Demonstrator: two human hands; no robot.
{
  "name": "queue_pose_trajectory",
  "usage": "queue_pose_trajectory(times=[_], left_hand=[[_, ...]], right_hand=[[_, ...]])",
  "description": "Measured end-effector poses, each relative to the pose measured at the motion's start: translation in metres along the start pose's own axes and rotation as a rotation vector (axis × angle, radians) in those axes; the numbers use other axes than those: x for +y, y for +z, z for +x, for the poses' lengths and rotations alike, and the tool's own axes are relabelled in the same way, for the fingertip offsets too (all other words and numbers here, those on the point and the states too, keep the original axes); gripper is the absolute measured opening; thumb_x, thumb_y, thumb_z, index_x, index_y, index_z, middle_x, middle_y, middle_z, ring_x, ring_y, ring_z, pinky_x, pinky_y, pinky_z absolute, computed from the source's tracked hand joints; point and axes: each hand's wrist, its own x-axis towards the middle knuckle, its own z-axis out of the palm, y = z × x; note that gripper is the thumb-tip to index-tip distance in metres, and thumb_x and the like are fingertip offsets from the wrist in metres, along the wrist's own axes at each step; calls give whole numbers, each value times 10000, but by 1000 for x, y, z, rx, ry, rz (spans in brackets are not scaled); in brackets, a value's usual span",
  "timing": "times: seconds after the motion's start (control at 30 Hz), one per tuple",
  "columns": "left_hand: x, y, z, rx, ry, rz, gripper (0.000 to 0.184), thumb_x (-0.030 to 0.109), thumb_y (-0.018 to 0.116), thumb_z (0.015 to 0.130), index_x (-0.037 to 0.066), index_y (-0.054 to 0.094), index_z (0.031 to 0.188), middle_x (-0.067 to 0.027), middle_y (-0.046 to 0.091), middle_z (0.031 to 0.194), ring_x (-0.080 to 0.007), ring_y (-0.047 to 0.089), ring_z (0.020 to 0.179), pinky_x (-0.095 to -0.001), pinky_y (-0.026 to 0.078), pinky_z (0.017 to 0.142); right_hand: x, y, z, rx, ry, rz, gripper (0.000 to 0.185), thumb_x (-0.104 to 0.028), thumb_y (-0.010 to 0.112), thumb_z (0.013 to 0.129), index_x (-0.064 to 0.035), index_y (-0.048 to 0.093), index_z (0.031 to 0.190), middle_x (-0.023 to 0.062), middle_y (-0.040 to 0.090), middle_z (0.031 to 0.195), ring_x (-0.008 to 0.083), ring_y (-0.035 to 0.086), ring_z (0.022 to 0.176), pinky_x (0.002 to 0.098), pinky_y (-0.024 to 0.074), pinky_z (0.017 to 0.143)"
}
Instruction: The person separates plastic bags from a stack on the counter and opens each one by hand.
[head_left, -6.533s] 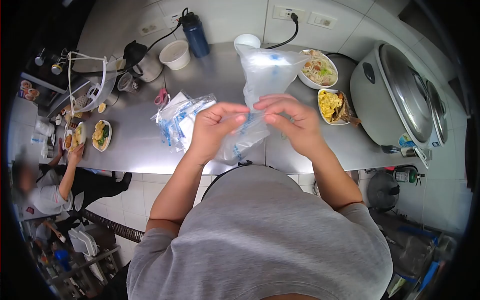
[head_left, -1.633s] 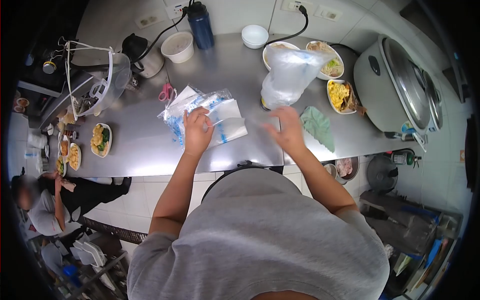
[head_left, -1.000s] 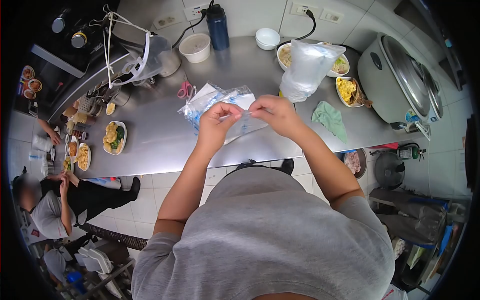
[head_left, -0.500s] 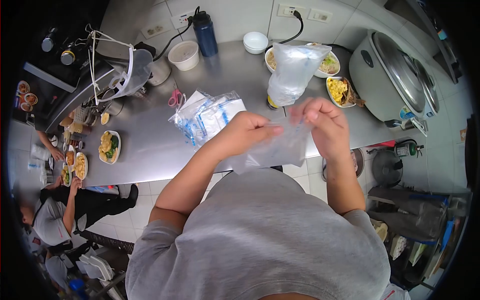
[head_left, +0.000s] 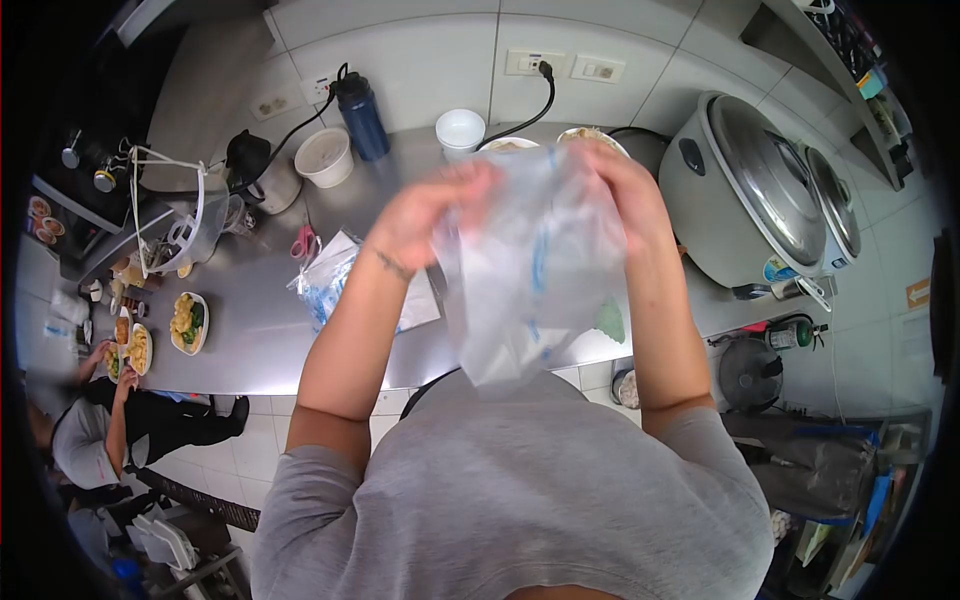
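Note:
A clear plastic bag (head_left: 535,265) with blue print hangs spread in front of me, its top edge held between both hands. My left hand (head_left: 425,215), smeared by motion, grips the bag's upper left side. At the upper right, my right hand (head_left: 628,190) has its fingers curled on the bag. Beside my left forearm lies an opened pack of plastic bags (head_left: 330,275), with pink-handled scissors (head_left: 303,243) just behind it. Behind the held bag, bowls of food (head_left: 594,136) are mostly covered. A green patch by the bag's lower right edge cannot be made out.
A large rice cooker (head_left: 740,190) stands at the right of the steel counter (head_left: 250,345). Along the back are a white bowl (head_left: 460,131), a lidded tub (head_left: 324,158) and a blue bottle (head_left: 362,118). A food dish (head_left: 189,323) sits left; another person (head_left: 85,440) works beyond it.
Both hands have risen and moved forward, and the plastic bag is now spread wide between them. My view has tilted up. The filled white bag on the counter is now hidden.

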Motion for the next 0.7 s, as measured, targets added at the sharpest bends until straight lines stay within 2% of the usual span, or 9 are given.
queue_pose_trajectory(times=[0.1, 0.3, 0.4, 0.47, 0.5, 0.53, 0.6, 0.67, 0.7], left_hand=[[2, -27, 34, 569, -50, -141, 246, 120, 563, 847, -23, 554, 1047, -56, 611, 857, -147, 593, 673, -237, 484, 592], [-78, -113, 9, 748, -60, 207, 277, 63, 569, 776, 9, 566, 1047, -99, 595, 1010, -190, 575, 931, -309, 453, 857], [-59, -94, -3, 827, 97, 867, 577, 95, 634, 766, -4, 402, 1284, -132, 558, 1128, -176, 590, 922, -292, 473, 757], [-47, -59, -4, 778, 303, 715, 775, 70, 649, 758, 15, 211, 1395, -140, 468, 1260, -177, 580, 944, -288, 461, 786], [-42, -28, 8, 564, 423, 697, 895, 57, 665, 749, 34, 84, 1429, -160, 403, 1318, -185, 572, 969, -285, 447, 814], [-51, -26, 21, 590, 524, 726, 793, 109, 709, 737, 18, 253, 1380, -139, 472, 1255, -189, 567, 972, -287, 443, 823], [-73, -50, 30, 1059, 167, 1473, 491, 272, 757, 716, 2, 547, 1069, -137, 624, 993, -193, 589, 907, -300, 459, 791], [-105, -68, 33, 975, 422, 1370, 544, 341, 759, 701, -11, 547, 1058, -155, 630, 939, -205, 601, 882, -316, 464, 764], [-116, -69, 30, 975, 442, 1392, 553, 371, 742, 709, -12, 545, 1056, -158, 628, 929, -238, 606, 872, -328, 466, 757]], right_hand=[[15, -22, 49, 261, 196, 48, 175, -24, 556, 785, 22, 575, 952, 45, 587, 748, 120, 563, 602, 249, 504, 580], [120, -110, 68, 231, 227, -40, 252, -41, 554, 772, -6, 580, 1020, 42, 600, 810, 150, 597, 789, 272, 493, 740], [86, -106, 67, 63, -36, -411, 383, -57, 587, 746, -30, 548, 1126, 63, 595, 985, 171, 559, 987, 284, 435, 875], [56, -83, 58, -229, -208, -173, 539, -104, 645, 740, -65, 473, 1249, 74, 517, 1200, 179, 434, 1187, 305, 342, 991], [53, -74, 62, -294, -218, -165, 607, -140, 684, 725, -70, 443, 1279, 74, 472, 1260, 177, 383, 1228, 309, 323, 1009], [58, -65, 66, -352, -220, -159, 680, -176, 722, 711, -76, 413, 1308, 73, 427, 1320, 174, 333, 1269, 314, 303, 1027], [93, -66, 70, -180, -378, -660, 750, -265, 774, 692, -41, 402, 1303, 107, 507, 1244, 191, 450, 1171, 344, 356, 980], [118, -93, 69, -146, -200, -729, 720, -272, 762, 712, -23, 407, 1286, 136, 545, 1185, 205, 503, 1113, 346, 389, 940], [137, -110, 68, -179, -272, -726, 708, -272, 760, 712, -19, 413, 1275, 149, 532, 1196, 217, 502, 1114, 348, 394, 935]])
